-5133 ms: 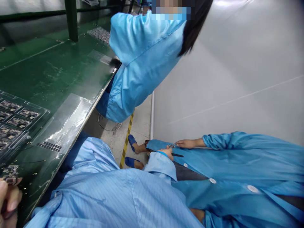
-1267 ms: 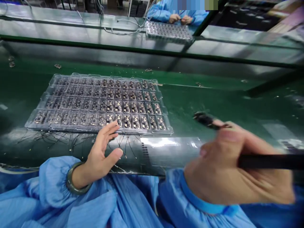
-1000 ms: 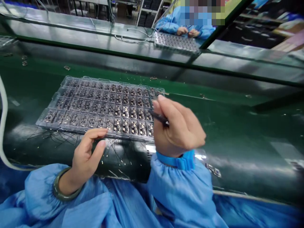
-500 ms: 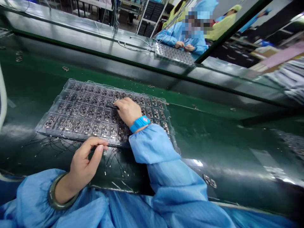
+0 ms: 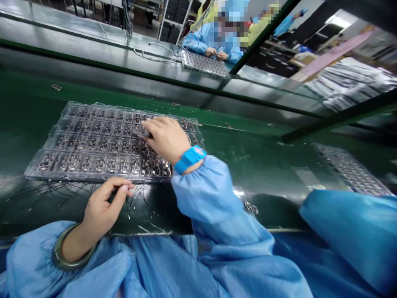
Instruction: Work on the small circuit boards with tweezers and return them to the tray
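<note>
A clear plastic tray (image 5: 46,151) with a grid of small circuit boards lies on the green conveyor belt (image 5: 254,153). My right hand (image 5: 166,138) reaches over the tray's right half, fingers closed on dark tweezers (image 5: 142,132) whose tip rests at a board. My left hand (image 5: 104,203) sits at the tray's near edge, thumb and fingers pinched together over thin black wires (image 5: 62,192); what it pinches is too small to name. A green bangle (image 5: 66,254) is on my left wrist.
Across the line a person in a blue coat works at another tray (image 5: 204,64). A third tray (image 5: 353,171) lies at the right. A blue sleeve (image 5: 350,231) of a co-worker comes in at the lower right. A loose board (image 5: 250,207) lies near the belt's edge.
My view swung from the floor and co-workers back to the belt. My right hand brought the tweezers from the right onto the tray. My left hand closed from open into a pinch.
</note>
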Motion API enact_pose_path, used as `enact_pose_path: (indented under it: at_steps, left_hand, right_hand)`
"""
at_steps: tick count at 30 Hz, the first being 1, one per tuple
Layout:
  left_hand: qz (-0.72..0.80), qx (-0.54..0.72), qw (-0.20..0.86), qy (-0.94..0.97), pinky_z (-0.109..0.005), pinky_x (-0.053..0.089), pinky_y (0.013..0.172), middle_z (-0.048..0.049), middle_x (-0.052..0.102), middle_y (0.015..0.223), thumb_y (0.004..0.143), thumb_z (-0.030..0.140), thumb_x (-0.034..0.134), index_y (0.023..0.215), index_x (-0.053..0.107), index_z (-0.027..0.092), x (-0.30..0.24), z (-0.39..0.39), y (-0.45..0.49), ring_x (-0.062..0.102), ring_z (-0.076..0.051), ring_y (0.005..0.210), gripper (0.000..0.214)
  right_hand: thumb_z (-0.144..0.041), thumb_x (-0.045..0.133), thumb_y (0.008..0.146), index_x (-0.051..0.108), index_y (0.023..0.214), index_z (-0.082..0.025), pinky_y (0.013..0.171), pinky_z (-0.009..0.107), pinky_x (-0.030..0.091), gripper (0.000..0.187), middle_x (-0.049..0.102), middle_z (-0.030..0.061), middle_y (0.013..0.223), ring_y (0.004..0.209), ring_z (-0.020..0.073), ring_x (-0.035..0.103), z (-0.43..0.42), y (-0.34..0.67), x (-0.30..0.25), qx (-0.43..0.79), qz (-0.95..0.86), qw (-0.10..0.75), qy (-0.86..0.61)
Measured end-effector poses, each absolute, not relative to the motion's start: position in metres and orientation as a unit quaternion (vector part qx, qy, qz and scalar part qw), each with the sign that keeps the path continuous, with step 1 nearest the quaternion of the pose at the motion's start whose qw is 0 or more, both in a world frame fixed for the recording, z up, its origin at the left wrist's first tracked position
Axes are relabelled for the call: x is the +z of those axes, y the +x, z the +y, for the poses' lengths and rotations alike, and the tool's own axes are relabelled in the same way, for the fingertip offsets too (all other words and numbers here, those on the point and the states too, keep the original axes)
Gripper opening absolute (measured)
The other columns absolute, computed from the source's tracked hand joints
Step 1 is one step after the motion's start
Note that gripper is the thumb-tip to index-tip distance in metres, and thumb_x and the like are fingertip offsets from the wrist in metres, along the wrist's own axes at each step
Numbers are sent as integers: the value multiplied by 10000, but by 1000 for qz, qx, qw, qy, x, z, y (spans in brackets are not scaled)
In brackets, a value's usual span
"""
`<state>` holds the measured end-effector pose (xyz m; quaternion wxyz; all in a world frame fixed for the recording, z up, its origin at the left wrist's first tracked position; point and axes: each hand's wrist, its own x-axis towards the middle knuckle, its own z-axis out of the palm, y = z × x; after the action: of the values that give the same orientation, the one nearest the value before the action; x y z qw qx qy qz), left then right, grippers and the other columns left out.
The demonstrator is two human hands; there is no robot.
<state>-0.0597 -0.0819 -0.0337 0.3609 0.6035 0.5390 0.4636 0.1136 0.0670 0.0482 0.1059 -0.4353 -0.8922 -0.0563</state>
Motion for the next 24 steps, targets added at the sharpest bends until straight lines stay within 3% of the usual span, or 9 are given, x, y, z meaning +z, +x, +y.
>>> enact_pose_path:
  at_steps: [4,8,12,14,16,18,20,24]
  left_hand:
    - [526,452,357,626,-276,563,786,-36,726,915,940,258,530,1036,601,185,-34,-83,-56,705,-139,778,140]
    - [462,421,309,717,-268,547,782,-36,700,904,942,213,512,1012,602,182,-27,-83,-48,685,-140,815,118]
    - [407,345,222,816,-353,491,954,-92,645,1122,944,202,505,1104,586,173,-9,-78,-49,606,-192,1072,182]
    - [395,296,208,844,-404,453,1018,-110,592,1245,945,234,512,1151,572,180,2,-74,-54,554,-223,1175,222]
    - [387,262,216,857,-417,450,1028,-107,581,1270,948,272,510,1158,569,185,11,-70,-57,544,-232,1193,235]
    - [381,250,219,863,-420,457,1023,-105,602,1236,953,286,499,1150,567,174,14,-68,-53,559,-233,1172,236]
    - [358,238,218,877,-425,459,1021,-111,612,1223,958,280,489,1148,562,162,12,-70,-42,565,-233,1163,235]
    - [254,171,213,928,-446,440,1051,-125,576,1297,961,276,496,1192,547,156,-2,-84,0,511,-254,1245,266]
  right_hand:
    - [-434,440,973,617,1176,-148,885,439,484,393,714,100,1101,1032,272,641,20,151,104,-137,-841,218,-476]
    - [-465,328,999,616,1174,-136,908,441,495,471,691,124,1154,1077,253,636,-41,191,128,-154,-787,298,-518]
    - [-447,357,992,621,1187,-174,863,411,512,427,690,122,1090,997,220,642,-87,224,97,-79,-739,347,-571]
    - [-476,360,983,656,1106,-207,736,369,527,419,681,94,1008,836,186,641,-101,237,66,-26,-697,394,-599]
    - [-543,306,976,663,968,-203,523,285,472,493,638,37,778,591,133,577,-111,246,33,36,-571,508,-644]
    - [-628,312,936,597,890,-201,410,245,440,515,592,-20,632,440,110,536,-118,250,3,161,-423,615,-645]
    - [-638,448,884,554,876,-208,430,267,510,443,630,-28,629,446,128,595,-124,250,-21,231,-383,617,-647]
    - [-445,751,743,553,886,-223,682,312,604,330,708,-16,768,662,156,717,-129,241,-42,337,-343,593,-645]
